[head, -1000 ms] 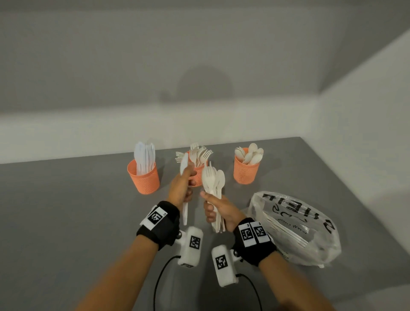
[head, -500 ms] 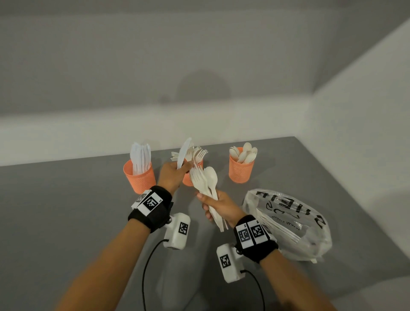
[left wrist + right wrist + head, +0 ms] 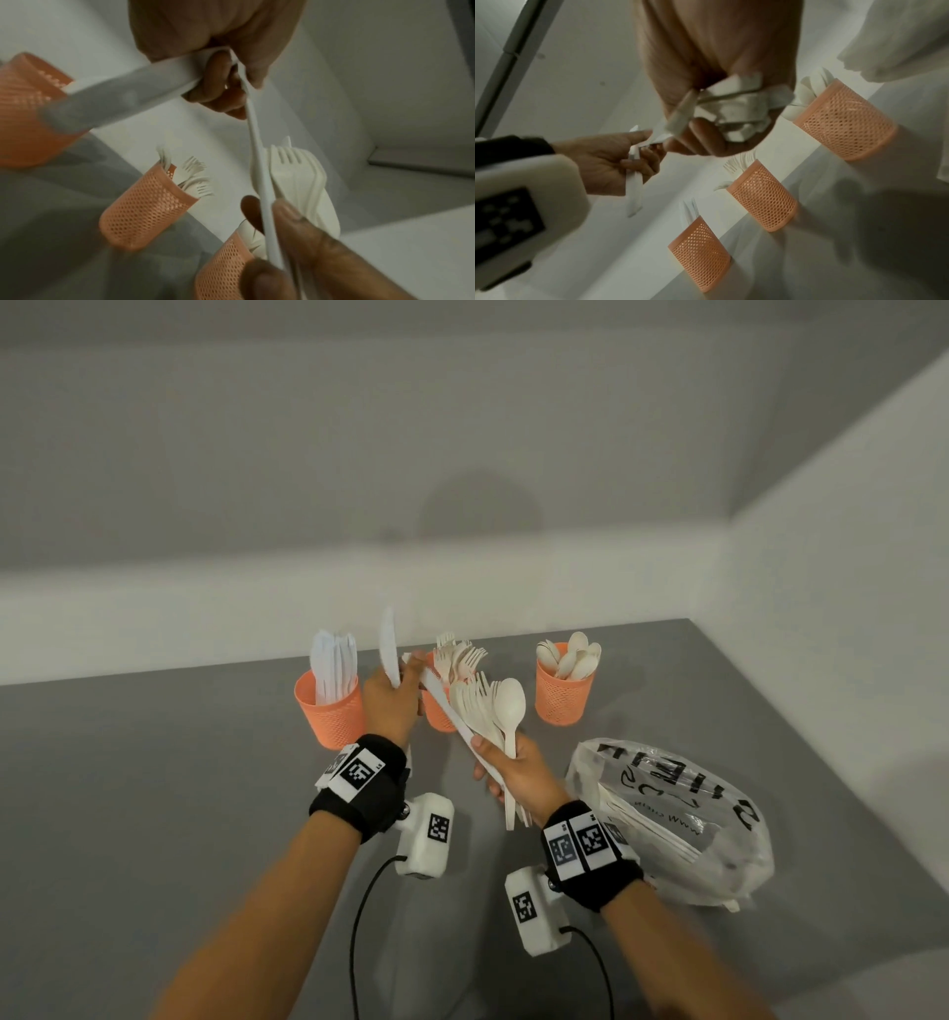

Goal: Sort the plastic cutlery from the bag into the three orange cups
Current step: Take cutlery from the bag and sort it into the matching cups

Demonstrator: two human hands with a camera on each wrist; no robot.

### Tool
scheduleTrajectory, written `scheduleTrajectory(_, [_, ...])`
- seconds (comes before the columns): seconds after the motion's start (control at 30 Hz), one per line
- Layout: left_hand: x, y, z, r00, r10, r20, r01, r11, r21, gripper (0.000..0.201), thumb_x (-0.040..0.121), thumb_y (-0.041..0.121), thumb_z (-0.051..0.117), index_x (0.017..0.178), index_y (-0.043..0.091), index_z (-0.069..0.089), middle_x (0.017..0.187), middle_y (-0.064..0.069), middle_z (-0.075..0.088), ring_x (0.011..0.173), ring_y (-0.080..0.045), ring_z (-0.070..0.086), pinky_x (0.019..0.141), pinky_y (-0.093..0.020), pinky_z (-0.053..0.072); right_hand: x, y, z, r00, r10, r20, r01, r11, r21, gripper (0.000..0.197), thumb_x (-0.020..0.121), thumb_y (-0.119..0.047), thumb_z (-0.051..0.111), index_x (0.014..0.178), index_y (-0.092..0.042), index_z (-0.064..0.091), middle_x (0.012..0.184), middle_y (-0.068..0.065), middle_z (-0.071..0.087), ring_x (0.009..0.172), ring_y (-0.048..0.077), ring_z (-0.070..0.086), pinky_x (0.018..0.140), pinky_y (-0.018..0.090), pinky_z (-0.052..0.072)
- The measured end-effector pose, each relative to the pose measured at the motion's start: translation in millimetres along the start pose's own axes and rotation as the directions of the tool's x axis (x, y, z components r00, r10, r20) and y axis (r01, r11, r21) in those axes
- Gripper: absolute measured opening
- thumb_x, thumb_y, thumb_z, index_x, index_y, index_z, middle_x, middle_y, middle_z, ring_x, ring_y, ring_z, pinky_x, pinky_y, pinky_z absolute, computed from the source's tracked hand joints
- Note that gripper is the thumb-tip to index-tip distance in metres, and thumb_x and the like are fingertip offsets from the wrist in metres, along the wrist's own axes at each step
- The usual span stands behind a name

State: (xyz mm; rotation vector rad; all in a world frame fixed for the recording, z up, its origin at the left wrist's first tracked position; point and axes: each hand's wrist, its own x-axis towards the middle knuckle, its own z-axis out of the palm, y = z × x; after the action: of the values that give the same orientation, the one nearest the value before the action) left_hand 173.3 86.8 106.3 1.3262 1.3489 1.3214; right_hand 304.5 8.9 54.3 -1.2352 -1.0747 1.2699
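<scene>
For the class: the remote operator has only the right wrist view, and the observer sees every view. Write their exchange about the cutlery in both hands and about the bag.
Operator: I see only handle ends. What is in the right hand?
Observer: The right hand grips a bundle of forks plus one spoon.
Operator: What is the left hand doing?
Observer: The left hand holds one knife upright, and its fingers pinch a second knife in the bundle.
Operator: Is the bag empty?
Observer: No. More cutlery shows through the bag.
</scene>
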Motion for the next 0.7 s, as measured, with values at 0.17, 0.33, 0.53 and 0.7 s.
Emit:
scheduleTrajectory(0.17, [-27.5, -12.9, 13.1, 0.987, -0.131, 0.096, 0.135, 0.990, -0.045, 0.027, 0.090, 0.025, 0.058, 0.066, 0.015, 0.051, 0.057, 0.001, 0.050, 0.030, 0.000, 0.041, 0.035, -0.011, 0.032, 3.8, -2.6, 6.9, 0.996, -0.075, -0.051, 0.076, 0.997, 0.020, 0.018, 0.095, -0.014, 0.050, 0.112, -0.011, 0.055, 0.065, -0.007, 0.058, 0.037, 0.001, 0.047, 0.037, 0.014, 0.035])
scheduleTrajectory(0.33, [-31.6, -26.8, 22.9, 0.990, -0.137, 0.025, 0.135, 0.990, 0.048, 0.032, 0.096, 0.020, 0.048, 0.064, 0.014, 0.052, 0.057, -0.001, 0.050, 0.051, -0.015, 0.048, 0.047, -0.021, 0.038, 6.0, 5.6, 9.2, 0.996, -0.056, -0.073, 0.054, 0.998, -0.019, 0.015, 0.095, -0.015, 0.051, 0.109, -0.010, 0.055, 0.067, 0.005, 0.058, 0.038, 0.002, 0.050, 0.038, 0.016, 0.038])
scheduleTrajectory(0.53, [-7.8, -15.6, 5.6, 0.977, -0.185, -0.107, 0.171, 0.977, -0.124, 0.029, 0.100, 0.024, 0.037, 0.076, 0.011, 0.048, 0.057, -0.003, 0.050, 0.039, -0.008, 0.049, 0.051, -0.027, 0.046, 5.4, 16.0, -4.0, 0.990, -0.044, -0.131, 0.029, 0.993, -0.112, 0.004, 0.094, -0.017, 0.052, 0.091, -0.017, 0.056, 0.062, 0.003, 0.058, 0.036, 0.002, 0.045, 0.038, 0.015, 0.036])
scheduleTrajectory(0.7, [-3.5, 6.9, -1.3, 0.978, -0.159, 0.136, 0.167, 0.985, -0.052, 0.017, 0.094, 0.015, 0.050, 0.077, 0.014, 0.049, 0.049, 0.002, 0.035, 0.031, -0.006, 0.033, 0.032, -0.015, 0.030, 5.9, 23.1, -8.1, 0.983, -0.077, -0.165, 0.035, 0.969, -0.243, 0.015, 0.091, -0.014, 0.055, 0.084, -0.027, 0.056, 0.061, -0.001, 0.057, 0.049, 0.011, 0.047, 0.047, 0.023, 0.038])
